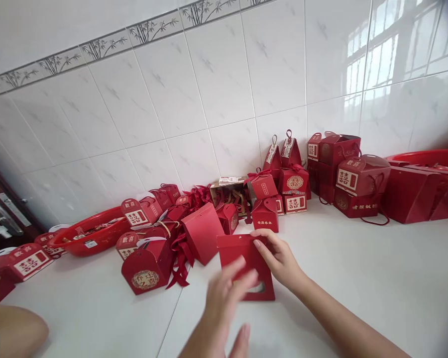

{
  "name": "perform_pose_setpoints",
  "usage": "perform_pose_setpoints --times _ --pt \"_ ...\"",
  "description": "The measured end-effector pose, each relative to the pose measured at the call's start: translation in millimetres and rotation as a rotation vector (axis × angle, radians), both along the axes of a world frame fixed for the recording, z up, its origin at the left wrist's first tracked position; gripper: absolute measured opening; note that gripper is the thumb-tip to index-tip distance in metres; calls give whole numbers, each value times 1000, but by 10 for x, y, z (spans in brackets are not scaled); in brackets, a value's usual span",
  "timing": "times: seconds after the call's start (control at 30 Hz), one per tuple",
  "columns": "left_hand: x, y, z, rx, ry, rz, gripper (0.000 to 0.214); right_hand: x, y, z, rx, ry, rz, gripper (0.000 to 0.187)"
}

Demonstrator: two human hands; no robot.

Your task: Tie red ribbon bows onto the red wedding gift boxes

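A red paper gift box point(233, 251) stands on the white tabletop in front of me, with a small hole near its top edge and a pale patch low on its face. My right hand point(278, 256) pinches its top right edge between thumb and fingers. Nearer to me, my left hand point(221, 304) is smeared by motion, its fingers spread in front of the box and partly hiding it. Whether those fingers touch the box I cannot tell. Just behind stands a larger plain red box point(203, 231), tilted, with red ribbons point(181, 256) beside it.
Red gift boxes point(145, 268) crowd the left, around a red plastic basin point(97, 231). More stacked boxes point(362, 179) and red bags point(406, 194) line the tiled wall, near another red basin point(433, 156). At far left, another person's arm point(13, 328) reaches a box.
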State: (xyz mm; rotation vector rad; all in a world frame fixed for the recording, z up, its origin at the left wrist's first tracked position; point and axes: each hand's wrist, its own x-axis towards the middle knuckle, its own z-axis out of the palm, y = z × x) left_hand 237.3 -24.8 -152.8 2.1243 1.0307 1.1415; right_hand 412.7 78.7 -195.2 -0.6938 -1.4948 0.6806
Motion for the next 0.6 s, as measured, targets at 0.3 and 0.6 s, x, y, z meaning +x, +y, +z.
perform_pose_setpoints --times 0.3,0.6 --pt "-23 1096 124 -159 -225 224 29 3 -6 1 -215 146 174 27" --pt "-131 1353 -197 -407 -510 -1 38 -7 249 -6 -362 297 345 36"
